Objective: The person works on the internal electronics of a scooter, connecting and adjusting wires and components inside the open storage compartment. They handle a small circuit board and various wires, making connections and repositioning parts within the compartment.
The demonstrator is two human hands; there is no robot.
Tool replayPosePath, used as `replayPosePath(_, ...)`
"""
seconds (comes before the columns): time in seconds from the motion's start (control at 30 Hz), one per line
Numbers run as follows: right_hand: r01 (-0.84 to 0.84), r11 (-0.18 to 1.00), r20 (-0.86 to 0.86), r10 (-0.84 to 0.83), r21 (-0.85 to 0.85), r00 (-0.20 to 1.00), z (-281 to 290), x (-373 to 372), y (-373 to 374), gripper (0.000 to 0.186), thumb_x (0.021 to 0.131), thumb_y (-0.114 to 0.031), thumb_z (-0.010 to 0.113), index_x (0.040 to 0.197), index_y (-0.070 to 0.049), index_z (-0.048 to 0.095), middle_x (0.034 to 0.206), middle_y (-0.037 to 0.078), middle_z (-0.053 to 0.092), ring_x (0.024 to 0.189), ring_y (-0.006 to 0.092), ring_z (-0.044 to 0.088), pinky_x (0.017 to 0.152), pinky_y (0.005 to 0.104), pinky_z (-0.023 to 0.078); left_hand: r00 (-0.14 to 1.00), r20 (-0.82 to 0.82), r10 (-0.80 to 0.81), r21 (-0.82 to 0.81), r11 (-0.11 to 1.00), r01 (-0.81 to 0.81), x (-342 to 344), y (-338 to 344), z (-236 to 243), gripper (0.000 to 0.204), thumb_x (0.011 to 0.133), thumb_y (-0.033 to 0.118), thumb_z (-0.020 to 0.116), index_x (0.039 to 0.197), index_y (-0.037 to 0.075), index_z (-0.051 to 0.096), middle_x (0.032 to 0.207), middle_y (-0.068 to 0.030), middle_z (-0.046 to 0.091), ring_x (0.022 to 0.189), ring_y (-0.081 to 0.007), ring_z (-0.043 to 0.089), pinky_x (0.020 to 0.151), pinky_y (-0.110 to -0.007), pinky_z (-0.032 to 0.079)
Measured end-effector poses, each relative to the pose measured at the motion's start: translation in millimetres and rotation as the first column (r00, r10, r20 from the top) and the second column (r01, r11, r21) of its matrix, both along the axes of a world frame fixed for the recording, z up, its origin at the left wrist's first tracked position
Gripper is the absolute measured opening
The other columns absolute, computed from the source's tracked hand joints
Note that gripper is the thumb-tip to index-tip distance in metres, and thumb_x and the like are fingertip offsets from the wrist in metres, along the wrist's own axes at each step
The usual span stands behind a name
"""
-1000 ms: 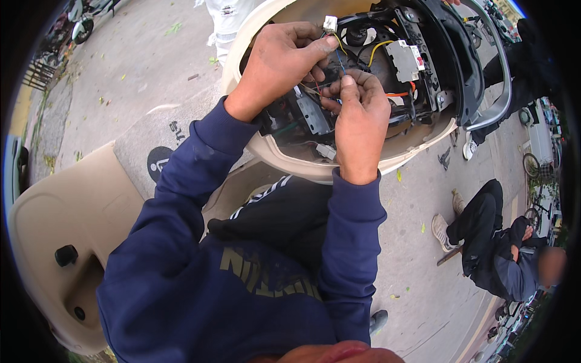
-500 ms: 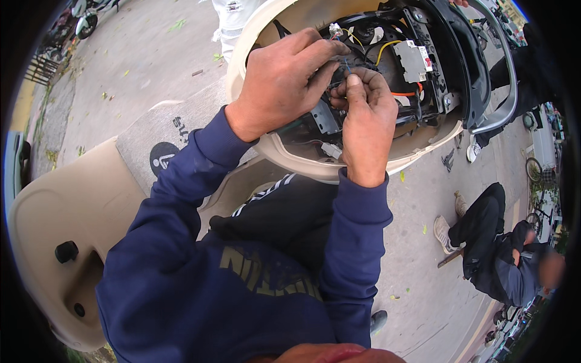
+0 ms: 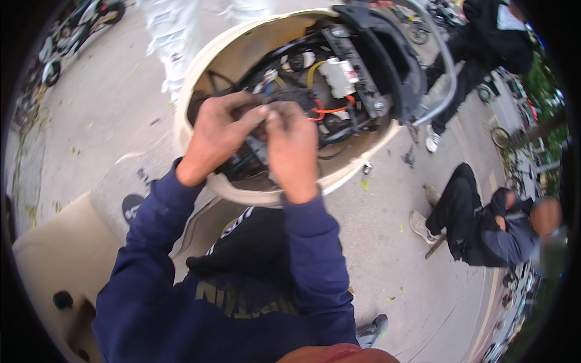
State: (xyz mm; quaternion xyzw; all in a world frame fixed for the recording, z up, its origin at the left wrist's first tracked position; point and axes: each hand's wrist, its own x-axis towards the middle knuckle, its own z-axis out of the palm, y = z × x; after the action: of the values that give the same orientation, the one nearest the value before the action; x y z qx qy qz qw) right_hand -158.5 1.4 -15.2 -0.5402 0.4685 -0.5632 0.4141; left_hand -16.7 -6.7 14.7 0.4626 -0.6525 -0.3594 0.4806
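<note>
Where the left hand [image 3: 215, 130] meets the right hand [image 3: 292, 148]: above the near left part of an open shell [image 3: 236, 192], fingertips together or nearly so; blur obscures the exact contact.
Hand states: both are curled closed, thumb toward fingers; what lies between the fingertips cannot be told.
Blue wire [image 3: 267, 91]: inside the shell, just beyond the fingertips, near a white connector [image 3: 270, 75].
Shell: cream, oval, open at the top, containing wiring and electrical parts.
Contents, right: a pale switch box [image 3: 336, 78] with a red part, beside a dark metal bracket [image 3: 358, 69]; a yellow wire [image 3: 311, 72] curves on its left, and an orange cable [image 3: 333, 111] passes on its near side.
Contents, near left: largely covered by the hands.
Right end of shell: a black tail piece [image 3: 387, 54], with a silver rail [image 3: 451, 66] curving around it.
Change from half a second earlier: shell and hands lie farther left in the view; the hands are drawn closer together; more of the ripped white trousers [image 3: 172, 42] shows at far left. At right, a person [image 3: 478, 212] remains seated.
</note>
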Motion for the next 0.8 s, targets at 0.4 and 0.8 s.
replayPosePath(0.4,0.088,0.991,-0.101,-0.098,-0.098,0.990,-7,9,-7,0.017,0.097,-0.010,0.058,0.099,0.006,0.064,0.078,0.023,0.067,0.073,0.0368,0.067,0.069,0.0427,0.051,0.972,0.222,0.070,-0.211,0.977,-0.023,3,-8,3,0.013,0.091,0.004,0.072,0.095,-0.008,0.070,0.077,-0.0125,0.072,0.066,-0.0130,0.067,0.061,-0.028,0.052)
replayPosePath(0.8,0.085,0.995,-0.168,-0.091,-0.045,0.982,14,8,5,0.015,0.098,-0.009,0.058,0.101,0.005,0.062,0.093,0.028,0.069,0.091,0.0471,0.067,0.080,0.0502,0.051,0.872,0.462,-0.166,0.009,0.983,0.182,26,-20,30,0.020,0.097,0.012,0.063,0.098,-0.008,0.065,0.080,-0.0117,0.070,0.071,-0.0151,0.066,0.066,-0.033,0.052)
